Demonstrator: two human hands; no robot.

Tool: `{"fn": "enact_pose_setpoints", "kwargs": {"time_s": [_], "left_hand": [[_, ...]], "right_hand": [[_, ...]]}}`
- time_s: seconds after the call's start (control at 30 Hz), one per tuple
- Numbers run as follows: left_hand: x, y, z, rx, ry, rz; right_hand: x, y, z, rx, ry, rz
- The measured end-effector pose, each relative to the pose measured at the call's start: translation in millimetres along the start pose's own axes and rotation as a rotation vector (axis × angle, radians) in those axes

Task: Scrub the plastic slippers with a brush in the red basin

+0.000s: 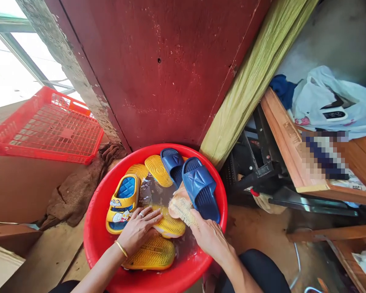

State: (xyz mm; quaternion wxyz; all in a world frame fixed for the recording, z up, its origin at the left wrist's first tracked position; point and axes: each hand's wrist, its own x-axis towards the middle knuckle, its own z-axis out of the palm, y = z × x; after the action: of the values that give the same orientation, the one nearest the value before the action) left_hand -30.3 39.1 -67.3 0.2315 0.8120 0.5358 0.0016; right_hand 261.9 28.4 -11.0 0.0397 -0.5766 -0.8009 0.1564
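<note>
While the left hand (140, 230) lies palm down with its fingers extended and slightly parted, a wavy-ridged yellow rubber sole (172, 226) sits under its fingertips. The right hand (210, 237) is closed around a pale brush with short, stiff bristles (183, 208), which is held just above the right end of that sole. Both hands are over a round, glossy red plastic tub (95, 215), and the sole lies inside it, near the middle.

The right hand covers the brush's grip, and its thumb is hard to make out. A smooth beige shape (182, 192) behind the bristles is partly hidden, so I cannot tell what it is. Murky water (158, 193) obscures the tub's bottom, and the near rim is cut off by the lower edge. A blurred patch of squares (325, 156) masks something on the brown wooden table (282, 138) at the right.

Left of the sole rests a yellow slipper with a quilted blue insole and cartoon print (123, 203); nearer the person is a zigzag-treaded yellow sole (154, 254). Oval-grooved yellow soles (159, 171) lie toward the far rim, beside two ribbed navy slides with broad straps (201, 185).
</note>
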Motion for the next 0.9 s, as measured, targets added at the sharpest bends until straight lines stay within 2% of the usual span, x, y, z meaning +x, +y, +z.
{"fn": "enact_pose_setpoints", "kwargs": {"time_s": [0.13, 0.37, 0.47, 0.6, 0.7, 0.8, 0.9], "left_hand": [[-6.8, -8.9, -0.1, -0.028, 0.074, 0.115], [-17.8, -21.3, -2.5, 0.080, 0.425, 0.387], [-15.2, -22.2, -5.2, 0.129, 0.507, 0.442], [-8.2, -24.5, -7.4, 0.134, 0.537, 0.469], [-2.2, -26.7, -9.4, 0.133, 0.507, 0.490], [4.0, -25.0, -11.0, 0.136, 0.462, 0.506], [7.8, -16.5, -12.2, 0.152, 0.470, 0.544]], "right_hand": [[2.2, 0.3, -7.4, 0.020, -0.084, 0.040], [11.6, 0.3, -35.0, 0.225, -0.231, 0.143], [14.7, 5.1, -36.0, 0.297, -0.272, 0.167], [13.4, 11.7, -29.3, 0.331, -0.270, 0.182], [9.0, 13.0, -24.7, 0.328, -0.243, 0.167], [2.7, 11.3, -21.4, 0.260, -0.230, 0.140], [-5.0, 6.7, -20.0, 0.157, -0.194, 0.126]]}}
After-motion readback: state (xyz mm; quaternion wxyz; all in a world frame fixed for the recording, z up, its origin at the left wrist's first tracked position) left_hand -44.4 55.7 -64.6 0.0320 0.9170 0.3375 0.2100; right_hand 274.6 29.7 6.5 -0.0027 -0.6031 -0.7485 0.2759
